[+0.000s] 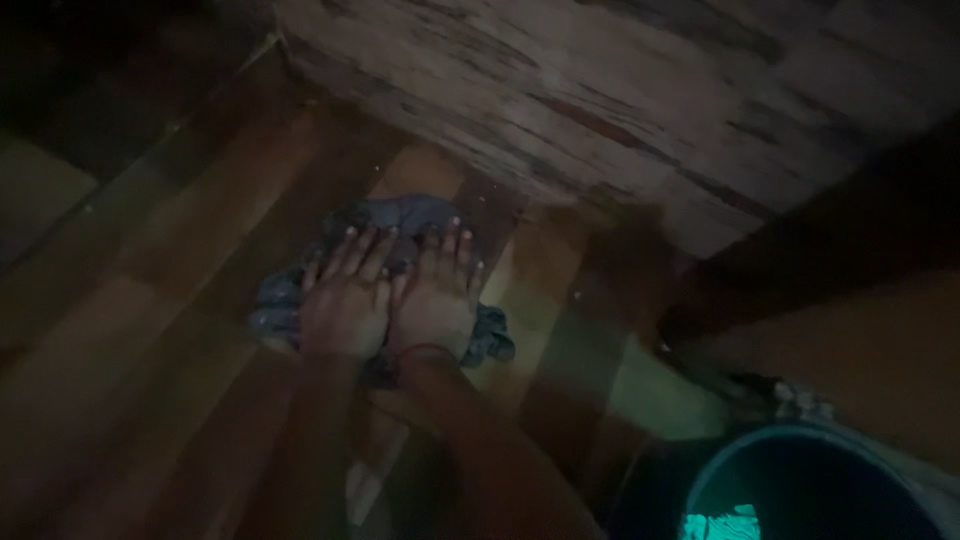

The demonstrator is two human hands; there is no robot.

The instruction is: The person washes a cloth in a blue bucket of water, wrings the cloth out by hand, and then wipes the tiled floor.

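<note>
On the dim wooden plank floor, a crumpled grey-blue cloth rag lies pressed under both hands. The left hand and the right hand sit side by side, touching, palms down on the rag, with the fingers stretched flat and spread rather than curled around anything; they press the cloth and do not grip it. The rag shows beyond the fingertips at the far side, bunches out to the left of the left hand, and pokes out again to the right of the right wrist, so most of its middle is hidden beneath the palms.

There is one rag, two hands, and one round dark bucket with a pale rim at the lower right, well apart from the rag, with something bright green inside it.

The rag's long axis runs across the view from the left, slightly nearer side to the right, roughly crosswise to the fingers, which point away toward a worn, pale patch of flooring.
</note>
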